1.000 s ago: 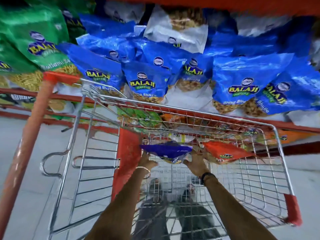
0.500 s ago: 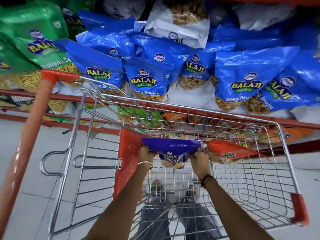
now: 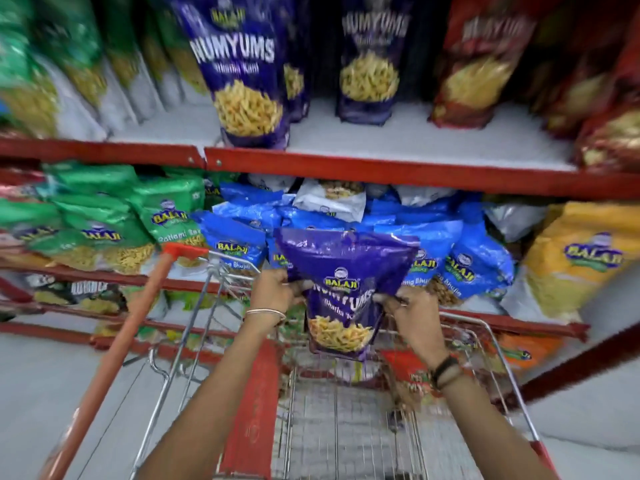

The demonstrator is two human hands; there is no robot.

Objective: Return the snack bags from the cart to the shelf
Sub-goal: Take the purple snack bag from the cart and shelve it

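Left hand (image 3: 273, 289) pinching one side of the purple snack bag (image 3: 346, 271), right hand (image 3: 414, 311) pinching the other. Bag held up between both grips, above the cart (image 3: 349, 427), below the shelf (image 3: 381, 168) with matching purple bags. Probably light, soft, crinkly and slippery. Crunchy bits inside, so best held by the edges, no squeezing.

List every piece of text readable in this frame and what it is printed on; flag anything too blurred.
"BALAJI", "NUMYUMS": purple bag held by left hand and right hand.
"NUMYUMS": two purple bags on the upper shelf.
"BALAJI": blue bags, green bags, yellow bag.
Red bags: too blurred.
Smaller flavour lines: not reliably legible.
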